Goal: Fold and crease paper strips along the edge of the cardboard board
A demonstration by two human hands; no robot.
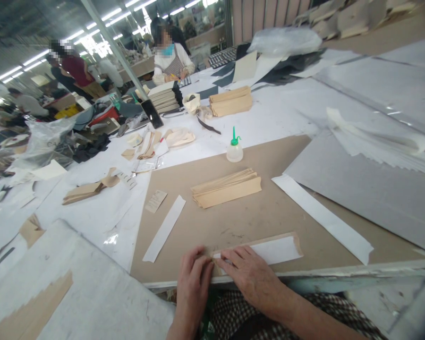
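Observation:
A white paper-like strip (279, 249) lies on top of a slightly larger tan strip (298, 243) at the near edge of the brown board. At the left end of these strips, my left hand (194, 276) has its fingers and thumb closed on the tan strip's end. My right hand (250, 274) is beside it, fingers bent together and pressing on the white strip close to that end. The fingertips of both hands nearly meet, and the strip ends are partly hidden under them. Farther back on the board rests a stack of tan strips (228, 188).
The brown board (184, 226) also carries a loose white strip (165, 229), a small label card (156, 201), and a longer white strip (326, 217). A green-tipped bottle (234, 147) stands at its back edge. Grey sheets (368, 189) cover the right. A co-worker (172, 59) sits across the table.

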